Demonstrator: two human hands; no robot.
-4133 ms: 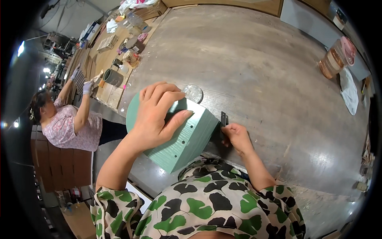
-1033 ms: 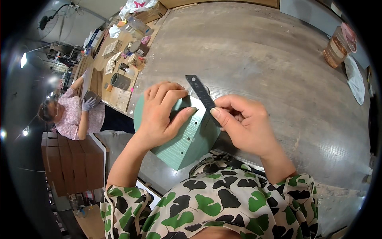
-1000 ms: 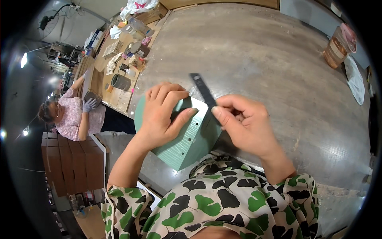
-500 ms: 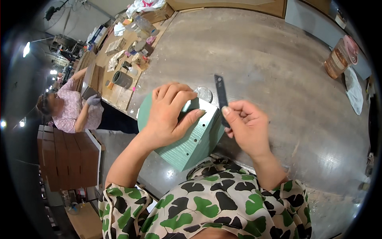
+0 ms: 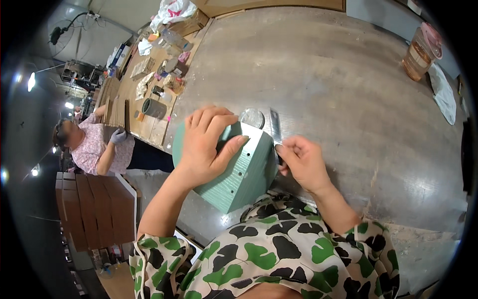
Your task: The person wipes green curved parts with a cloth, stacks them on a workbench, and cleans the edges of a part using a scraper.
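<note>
A green wooden block (image 5: pixel 244 174) sits on the grey bench (image 5: pixel 348 89), near its front edge. It has flat sides, a rounded part on the left, and a row of small holes on top. A thin dark metal strip (image 5: pixel 275 130) stands along its right side, touching it, with one end pointing away.

I see a pale green ribbed block (image 5: pixel 239 174) on the grey table (image 5: pixel 338 84), my sleeve (image 5: pixel 279 254) patterned with green and black leaves on white.
</note>
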